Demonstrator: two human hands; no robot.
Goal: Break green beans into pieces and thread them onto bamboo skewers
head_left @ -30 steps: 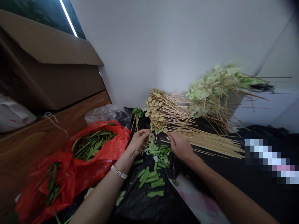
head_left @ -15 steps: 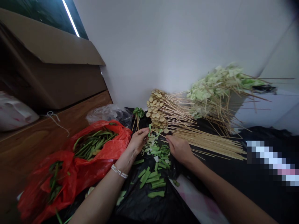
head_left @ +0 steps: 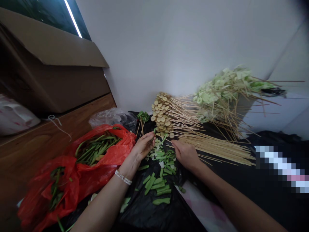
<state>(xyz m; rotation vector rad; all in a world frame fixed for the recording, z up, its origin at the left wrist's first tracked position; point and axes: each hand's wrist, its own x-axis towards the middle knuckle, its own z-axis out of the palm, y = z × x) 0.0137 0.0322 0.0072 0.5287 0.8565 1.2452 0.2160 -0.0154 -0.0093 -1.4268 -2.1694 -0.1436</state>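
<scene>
My left hand [head_left: 144, 145] pinches a short green bean piece [head_left: 154, 134] between thumb and fingers, just above a heap of cut green bean pieces [head_left: 159, 175] on black plastic. My right hand [head_left: 184, 154] is closed with its fingers curled down at the near end of a bundle of bare bamboo skewers [head_left: 217, 146]; what it grips is hidden under the fingers. Just beyond both hands lies a stack of skewers threaded with round tan slices [head_left: 161, 113].
A red plastic bag [head_left: 79, 174] of whole green beans lies at the left on a wooden surface [head_left: 36, 145]. A clear bag [head_left: 112, 117] sits behind it. Skewers of pale green leaves [head_left: 224, 91] pile up at the right. A cardboard box [head_left: 48, 71] stands at the far left.
My left hand has lifted the bean piece slightly up and right, towards the tan slices. My right hand shifted a little towards me along the skewers.
</scene>
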